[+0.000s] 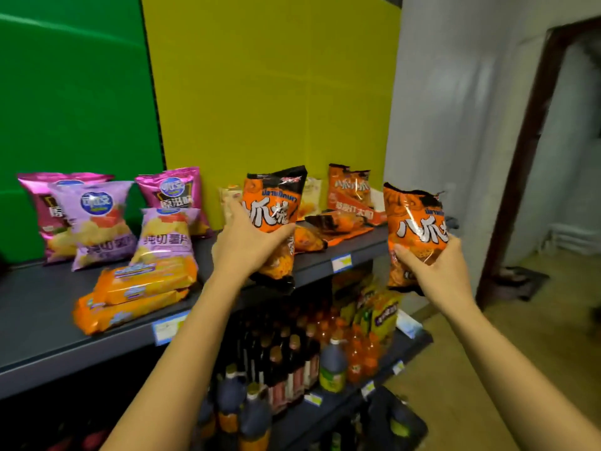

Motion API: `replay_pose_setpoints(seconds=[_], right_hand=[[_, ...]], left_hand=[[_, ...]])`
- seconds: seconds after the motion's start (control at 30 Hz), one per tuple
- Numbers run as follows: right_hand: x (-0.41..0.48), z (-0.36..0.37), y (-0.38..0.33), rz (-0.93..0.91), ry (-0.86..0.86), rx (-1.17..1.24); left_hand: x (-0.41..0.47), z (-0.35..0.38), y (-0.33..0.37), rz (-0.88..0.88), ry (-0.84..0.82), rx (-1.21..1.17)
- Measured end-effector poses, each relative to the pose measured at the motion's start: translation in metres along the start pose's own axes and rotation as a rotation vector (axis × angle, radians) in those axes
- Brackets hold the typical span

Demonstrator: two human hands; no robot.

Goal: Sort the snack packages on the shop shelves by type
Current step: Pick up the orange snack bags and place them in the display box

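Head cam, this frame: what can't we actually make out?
- Pale packets at the shelf back: mostly hidden by the orange bag in the left hand.
- Rear pink chip bag: label covered by the lilac bag in front.
- Shelf price tags: print too small and blurred.
- Lower-shelf bottles: labels dark and blurred.

Grey shelf [39, 320] carries purple chip bags [100, 222] and orange packets [143, 284].

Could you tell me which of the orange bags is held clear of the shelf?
The orange bag in the right hand; the left hand's bag is over the shelf edge.
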State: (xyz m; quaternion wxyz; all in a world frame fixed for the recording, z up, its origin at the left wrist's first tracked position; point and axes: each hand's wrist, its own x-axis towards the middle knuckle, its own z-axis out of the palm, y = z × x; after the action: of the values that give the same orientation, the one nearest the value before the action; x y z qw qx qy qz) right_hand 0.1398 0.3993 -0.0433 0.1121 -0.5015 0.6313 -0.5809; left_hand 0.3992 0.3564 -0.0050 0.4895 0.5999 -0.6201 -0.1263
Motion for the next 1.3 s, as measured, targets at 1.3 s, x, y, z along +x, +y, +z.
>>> replay_pose_setpoints(seconds=[1.3], right_hand=[[0.532, 0.092, 0.192, 0.048, -0.531, 0.533]], left_hand=[[0.312, 0.435, 0.139, -0.209, 0.198, -0.153]])
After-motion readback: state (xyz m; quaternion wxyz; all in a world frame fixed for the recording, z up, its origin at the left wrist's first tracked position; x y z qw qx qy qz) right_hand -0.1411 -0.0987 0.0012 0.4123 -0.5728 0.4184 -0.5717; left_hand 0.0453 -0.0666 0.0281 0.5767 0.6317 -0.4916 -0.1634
